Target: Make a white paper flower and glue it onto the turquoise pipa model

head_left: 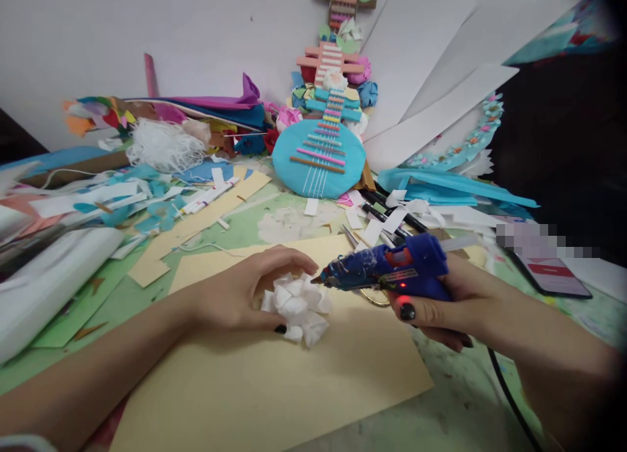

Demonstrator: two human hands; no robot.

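Note:
A white paper flower (296, 307) rests on a cream sheet of card (274, 387). My left hand (245, 289) curls around its left side, thumb low against the petals and fingers over the top. In my right hand (441, 308) is a blue hot glue gun (392, 266), its small light glowing red. The nozzle points left, close to the flower's upper right petals; whether it touches them I cannot tell. A clear glue stick (463, 243) pokes out of its back.
A blue paper stringed instrument (318, 158) leans against the wall. Paper scraps and markers (377, 217) lie before it. On the right are a phone (558, 272) and the gun's black cord (512, 400). White string (166, 145) and a white roll (53, 289) lie left.

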